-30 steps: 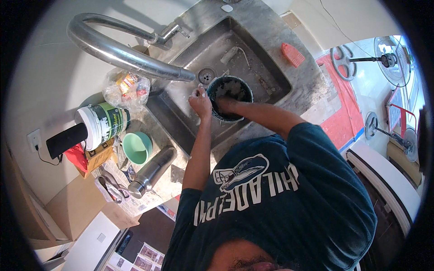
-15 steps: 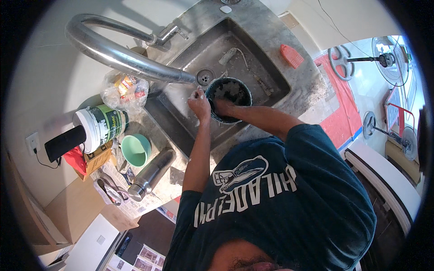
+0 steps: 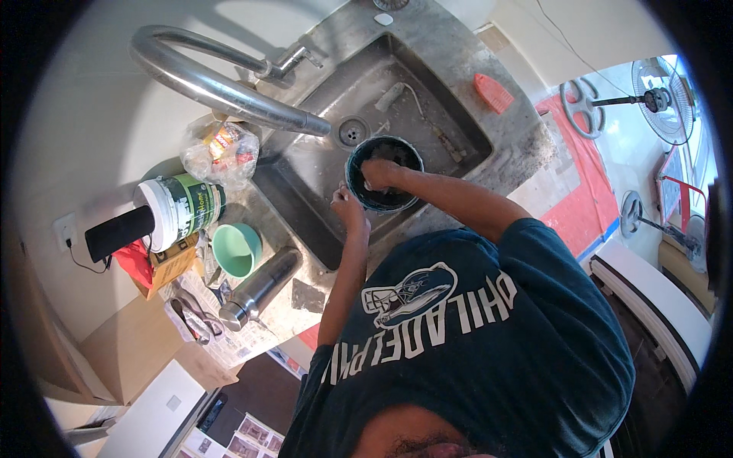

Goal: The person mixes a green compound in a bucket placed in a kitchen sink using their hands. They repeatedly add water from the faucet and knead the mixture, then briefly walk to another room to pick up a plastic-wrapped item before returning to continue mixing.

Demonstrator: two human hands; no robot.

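Note:
A dark round bucket [image 3: 413,161] with a wet, greyish inside stands in the steel sink [image 3: 309,164], near the drain. My left hand [image 3: 351,208] is at the bucket's left rim, its fingers curled in and closed on the edge. Inside the bucket's mouth is my right hand [image 3: 383,174], fingers bent together. Something whitish shows at its fingertips, too small to name. The curved steel faucet [image 3: 229,103] reaches over the sink, its spout end close above the drain [image 3: 351,133]. A small paint roller [image 3: 391,98] with a bent wire handle lies in the sink beyond the bucket.
On the left counter are a plastic bag [image 3: 221,153], a tipped paint pail [image 3: 187,210], a phone [image 3: 118,233], a mint bowl [image 3: 237,250] and a steel bottle [image 3: 261,288]. An orange-red brush [image 3: 492,93] lies right of the sink. Fans [image 3: 661,99] stand farther right.
My right hand has risen from deeper in the bucket and shifted toward its left side. My left hand has slid down the left rim toward me. The view has shifted slightly.

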